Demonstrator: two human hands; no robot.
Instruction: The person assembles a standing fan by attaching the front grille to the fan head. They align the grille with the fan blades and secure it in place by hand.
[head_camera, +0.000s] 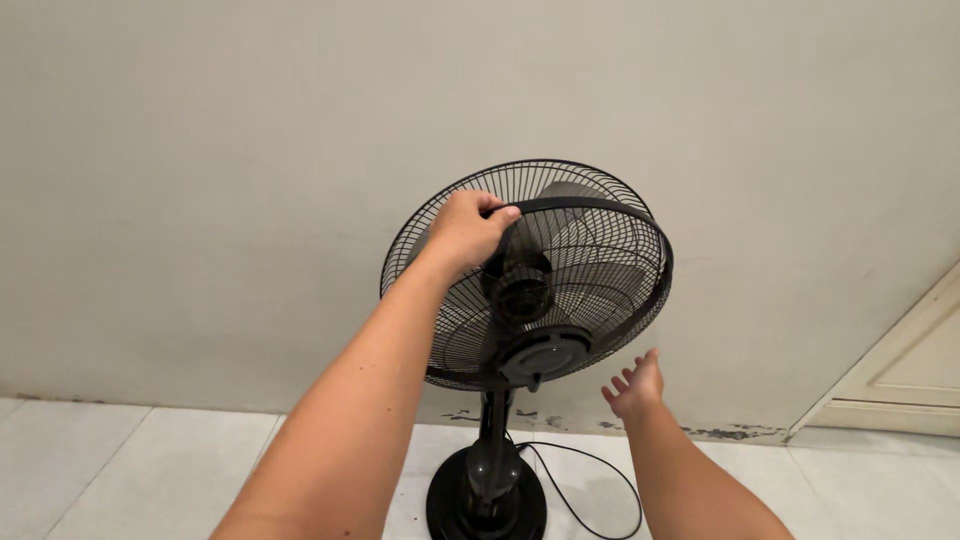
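Observation:
A black pedestal fan (560, 275) stands against a beige wall, its round wire cage tilted upward with grey blades inside. My left hand (466, 230) grips the top rim of the cage near the band joining front and rear grilles. My right hand (636, 387) hovers open, fingers spread, just below the lower right edge of the cage, touching nothing. The fan's black pole (494, 420) drops to a round base (487, 497) on the floor.
A black power cord (600, 490) loops on the white tiled floor to the right of the base. The wall's bottom edge shows peeling dark marks. A cream panelled door (905, 370) stands at the far right.

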